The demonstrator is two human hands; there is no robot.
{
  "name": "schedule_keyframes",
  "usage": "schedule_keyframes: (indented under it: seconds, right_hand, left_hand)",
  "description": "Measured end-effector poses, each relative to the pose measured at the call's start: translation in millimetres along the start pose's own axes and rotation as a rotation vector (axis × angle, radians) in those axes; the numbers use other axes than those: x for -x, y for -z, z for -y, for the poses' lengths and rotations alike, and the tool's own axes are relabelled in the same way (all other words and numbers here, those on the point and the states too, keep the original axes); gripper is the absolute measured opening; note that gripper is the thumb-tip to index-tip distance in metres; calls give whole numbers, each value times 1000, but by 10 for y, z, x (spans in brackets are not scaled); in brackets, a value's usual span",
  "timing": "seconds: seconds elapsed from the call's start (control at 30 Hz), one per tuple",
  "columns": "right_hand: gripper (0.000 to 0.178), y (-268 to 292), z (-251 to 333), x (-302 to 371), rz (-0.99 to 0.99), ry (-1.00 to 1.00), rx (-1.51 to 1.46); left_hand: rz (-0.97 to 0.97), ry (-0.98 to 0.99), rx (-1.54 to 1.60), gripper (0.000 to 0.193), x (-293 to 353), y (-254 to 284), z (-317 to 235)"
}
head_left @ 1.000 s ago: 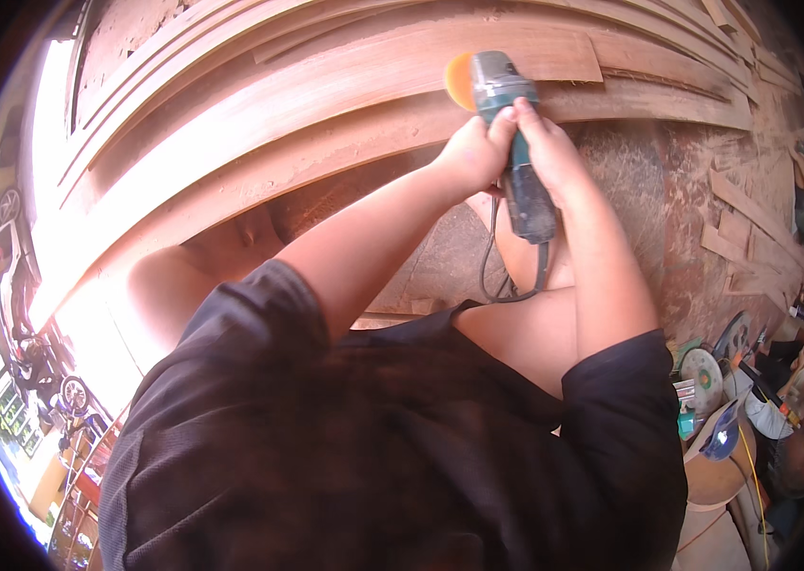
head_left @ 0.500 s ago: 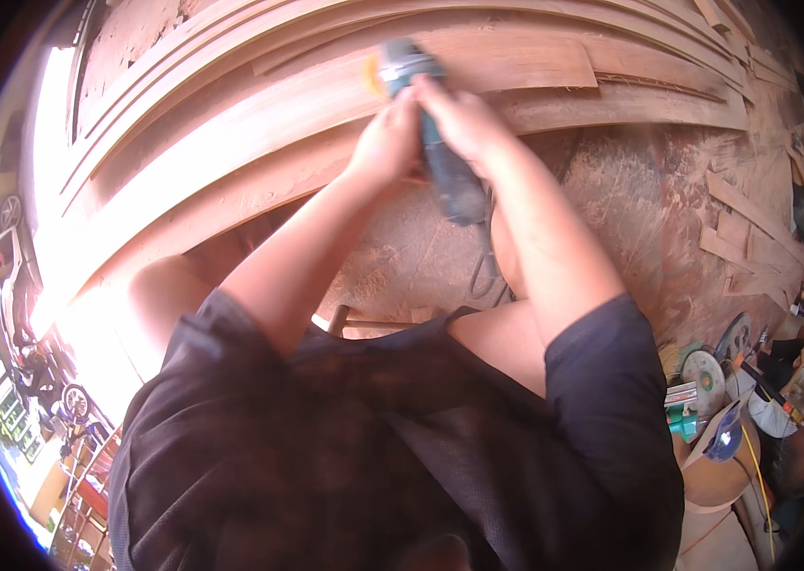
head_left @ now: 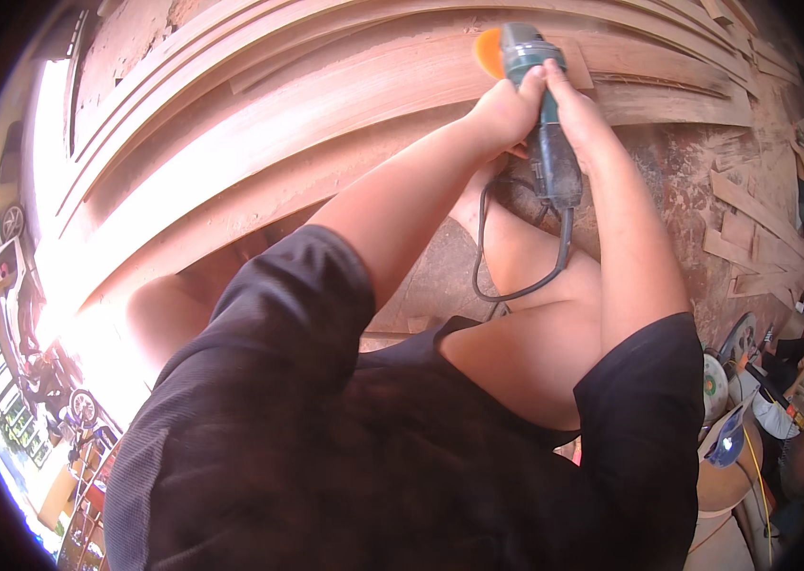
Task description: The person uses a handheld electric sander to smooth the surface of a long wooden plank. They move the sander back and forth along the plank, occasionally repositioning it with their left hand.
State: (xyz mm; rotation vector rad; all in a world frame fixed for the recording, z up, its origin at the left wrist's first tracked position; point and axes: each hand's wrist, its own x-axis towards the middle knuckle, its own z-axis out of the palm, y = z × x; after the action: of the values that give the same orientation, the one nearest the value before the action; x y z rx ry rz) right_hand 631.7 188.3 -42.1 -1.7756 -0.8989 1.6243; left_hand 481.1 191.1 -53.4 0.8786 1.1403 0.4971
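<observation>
Both my hands are wrapped round a dark green angle grinder (head_left: 552,143) with a grey metal head. My left hand (head_left: 509,112) grips its left side near the head, and my right hand (head_left: 577,112) closes on its right side, the thumbs close together on top. An orange disc (head_left: 489,52) shows at the left of the head, over a long wooden board (head_left: 354,109). Whether the disc touches the wood I cannot tell. From the tool's rear end a black power cord (head_left: 516,290) loops down over my bent right leg.
More long boards (head_left: 231,48) lie beyond, curving across the far side. Wood scraps (head_left: 754,224) are strewn on the dusty floor at right. At lower right lie round discs (head_left: 714,385), safety glasses (head_left: 727,440) and a yellow cord (head_left: 757,476). Wheeled items (head_left: 12,224) stand far left.
Both hands have carried the grinder to the right along the board, and it now stands more upright in the picture. The cord's loop has come into fuller view.
</observation>
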Motion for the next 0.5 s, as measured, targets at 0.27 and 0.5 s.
schedule_keyframes:
  seconds: [0.27,0.5]
  right_hand:
    - [77,-246,-8,-100,105,-25,-173]
    - [86,-1718,32,-91,440,40,204]
  left_hand:
    - [-12,50,-47,78,-19,284,6]
    - [-425,-77,205,73,971,1259,557]
